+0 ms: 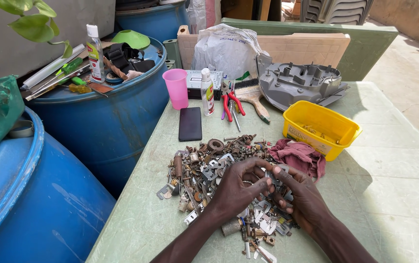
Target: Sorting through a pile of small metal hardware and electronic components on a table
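Outdoors on pale paving, a green worktop stands beside two blue barrels, seen from the head camera looking down. At the near middle of the worktop lies a heap of rusty metal parts: brackets, bolts, rings and small plates. Both hands rest on top of this heap. The left hand and the right hand meet fingertip to fingertip, and between them they pinch a small grey metal piece; each grip is narrow and closed on that piece, just above the pile. A crumpled red rag lies touching the far right edge of the heap, and beyond it sits a yellow plastic tub. Farther back are a black phone lying flat, a pink cup, a white bottle, red-handled pliers, a paintbrush and a grey moulded housing.
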